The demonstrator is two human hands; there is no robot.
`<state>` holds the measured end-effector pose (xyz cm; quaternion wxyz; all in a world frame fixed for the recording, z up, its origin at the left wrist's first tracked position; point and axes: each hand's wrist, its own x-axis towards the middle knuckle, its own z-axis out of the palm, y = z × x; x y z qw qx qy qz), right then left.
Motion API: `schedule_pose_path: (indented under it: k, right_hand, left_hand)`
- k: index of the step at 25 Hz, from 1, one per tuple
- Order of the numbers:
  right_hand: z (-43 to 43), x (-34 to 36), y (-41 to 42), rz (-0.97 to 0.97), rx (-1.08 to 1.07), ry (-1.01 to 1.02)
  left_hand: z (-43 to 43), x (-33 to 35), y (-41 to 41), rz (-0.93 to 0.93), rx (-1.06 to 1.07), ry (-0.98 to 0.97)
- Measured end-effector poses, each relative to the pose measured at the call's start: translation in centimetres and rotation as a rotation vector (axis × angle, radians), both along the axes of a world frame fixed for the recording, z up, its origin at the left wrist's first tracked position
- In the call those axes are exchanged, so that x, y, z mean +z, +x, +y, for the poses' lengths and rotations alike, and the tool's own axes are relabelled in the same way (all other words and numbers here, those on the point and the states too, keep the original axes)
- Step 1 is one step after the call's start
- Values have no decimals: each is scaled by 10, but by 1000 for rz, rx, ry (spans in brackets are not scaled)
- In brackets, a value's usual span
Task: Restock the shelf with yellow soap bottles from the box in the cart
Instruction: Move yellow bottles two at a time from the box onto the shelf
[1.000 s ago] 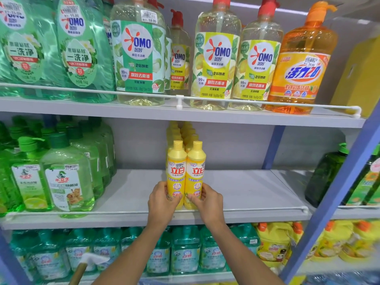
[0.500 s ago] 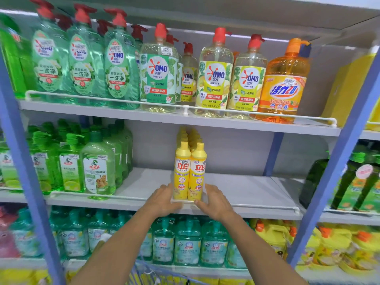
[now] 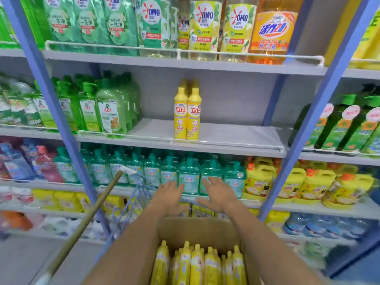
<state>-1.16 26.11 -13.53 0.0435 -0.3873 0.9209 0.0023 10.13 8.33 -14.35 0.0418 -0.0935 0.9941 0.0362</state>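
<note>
1. The left hand [image 3: 168, 195] and right hand [image 3: 218, 194] hover side by side above the box [image 3: 197, 229], fingers straight and spread, holding nothing.
2. 2 rows of yellow soap bottles [image 3: 186, 114] stand upright on the middle shelf [image 3: 226, 136].
3. The boxed bottles [image 3: 197, 264] sit packed near, in the cart [image 3: 139, 198].

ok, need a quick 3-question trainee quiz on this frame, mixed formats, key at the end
1. True or false: the left hand and right hand each grip a bottle.
2. The front pair of yellow bottles on the middle shelf is: A) lying flat B) upright, side by side C) stacked.
3. Fill in: the stock bottles below the hands sit in a cardboard ____.

Key: 1 false, both hands are open and empty. 2 B. 3 box.
</note>
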Motion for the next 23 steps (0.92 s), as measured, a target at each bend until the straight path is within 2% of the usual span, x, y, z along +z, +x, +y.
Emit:
schedule_pose_path:
  k: [6, 11, 16, 23]
  right_hand:
    - [50, -108, 51, -221, -63, 38]
    - [76, -184, 65, -390, -136, 152]
    - [77, -239, 46, -497, -226, 269]
    - [62, -321, 11, -569, -331, 276]
  left_hand:
    - [40, -102, 57, -202, 21, 90]
    - [50, -180, 72, -364, 20, 194]
    - [38, -246, 51, -520, 14, 278]
    - [17, -328, -11, -544, 96, 408]
